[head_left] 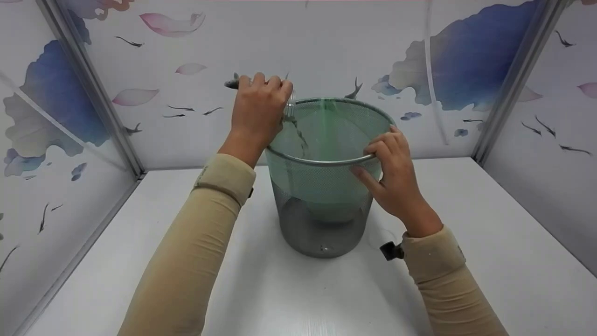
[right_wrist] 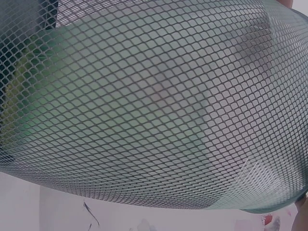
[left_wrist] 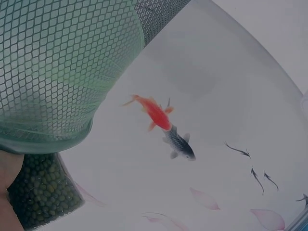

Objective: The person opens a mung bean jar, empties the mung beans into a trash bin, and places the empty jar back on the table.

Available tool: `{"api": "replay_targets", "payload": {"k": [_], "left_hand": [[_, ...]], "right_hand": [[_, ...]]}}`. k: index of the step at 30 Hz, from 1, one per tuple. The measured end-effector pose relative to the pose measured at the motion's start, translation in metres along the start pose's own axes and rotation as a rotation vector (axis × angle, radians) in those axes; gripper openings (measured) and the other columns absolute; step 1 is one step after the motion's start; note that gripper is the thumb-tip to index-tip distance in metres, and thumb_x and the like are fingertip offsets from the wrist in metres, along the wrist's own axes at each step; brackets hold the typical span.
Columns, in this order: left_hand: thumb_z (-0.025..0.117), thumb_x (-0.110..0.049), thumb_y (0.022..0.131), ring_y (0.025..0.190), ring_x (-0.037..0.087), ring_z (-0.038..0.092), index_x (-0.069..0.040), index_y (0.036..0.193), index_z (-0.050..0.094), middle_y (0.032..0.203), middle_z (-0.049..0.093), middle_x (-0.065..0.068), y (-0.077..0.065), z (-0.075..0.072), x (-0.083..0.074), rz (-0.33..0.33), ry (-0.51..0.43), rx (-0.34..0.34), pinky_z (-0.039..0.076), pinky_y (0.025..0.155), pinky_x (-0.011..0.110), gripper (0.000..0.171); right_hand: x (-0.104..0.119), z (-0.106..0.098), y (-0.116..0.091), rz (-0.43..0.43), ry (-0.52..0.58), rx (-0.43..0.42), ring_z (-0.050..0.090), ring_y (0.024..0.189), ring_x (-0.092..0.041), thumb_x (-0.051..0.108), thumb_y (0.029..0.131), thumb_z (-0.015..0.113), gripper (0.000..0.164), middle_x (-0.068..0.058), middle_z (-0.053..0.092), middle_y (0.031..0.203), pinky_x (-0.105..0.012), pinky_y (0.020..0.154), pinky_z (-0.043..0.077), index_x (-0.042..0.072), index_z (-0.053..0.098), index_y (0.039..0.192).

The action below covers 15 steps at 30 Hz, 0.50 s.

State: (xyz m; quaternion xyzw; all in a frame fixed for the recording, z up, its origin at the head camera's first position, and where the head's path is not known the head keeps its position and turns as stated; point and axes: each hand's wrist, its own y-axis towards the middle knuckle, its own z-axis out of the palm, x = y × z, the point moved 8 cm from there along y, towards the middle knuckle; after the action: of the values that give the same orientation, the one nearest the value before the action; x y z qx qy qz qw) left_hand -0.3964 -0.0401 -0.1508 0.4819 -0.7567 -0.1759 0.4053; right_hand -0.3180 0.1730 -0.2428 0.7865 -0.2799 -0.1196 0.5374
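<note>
A wire mesh wastebasket [head_left: 322, 238] stands upright, lined with a thin green bag [head_left: 322, 186] folded over its rim. My left hand [head_left: 261, 107] grips a clear jar [head_left: 289, 108], tilted over the basket's left rim. Small green beans [head_left: 301, 135] spill from its mouth into the bag. The left wrist view shows the jar's body packed with green beans [left_wrist: 45, 192], my fingers [left_wrist: 9, 171] against its side. My right hand [head_left: 394, 172] holds the right rim, thumb outside and fingers over the top. Through the mesh [right_wrist: 144, 96], the right wrist view shows the bag's green film.
The basket rests on a white table [head_left: 298, 298] against a back wall [head_left: 298, 46] printed with fish, petals and blue leaves. Side panels with metal posts [head_left: 93, 84] enclose the table left and right. A small black device [head_left: 392, 251] sits at my right cuff.
</note>
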Motion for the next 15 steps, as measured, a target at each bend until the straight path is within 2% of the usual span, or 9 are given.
{"api": "replay_targets", "payload": {"k": [15], "left_hand": [[0.075, -0.014, 0.097, 0.108, 0.038, 0.065, -0.006, 0.123, 0.063, 0.116, 0.070, 0.014, 0.0001, -0.0002, -0.0031, 0.030, 0.022, 0.011, 0.054, 0.094, 0.055, 0.030]], "right_hand": [[0.0006, -0.0008, -0.0005, -0.012, 0.006, -0.018, 0.050, 0.105, -0.037, 0.050, 0.108, 0.058, 0.049, -0.016, 0.057, 0.103, -0.062, 0.126, 0.021, 0.001, 0.059, 0.106]]}}
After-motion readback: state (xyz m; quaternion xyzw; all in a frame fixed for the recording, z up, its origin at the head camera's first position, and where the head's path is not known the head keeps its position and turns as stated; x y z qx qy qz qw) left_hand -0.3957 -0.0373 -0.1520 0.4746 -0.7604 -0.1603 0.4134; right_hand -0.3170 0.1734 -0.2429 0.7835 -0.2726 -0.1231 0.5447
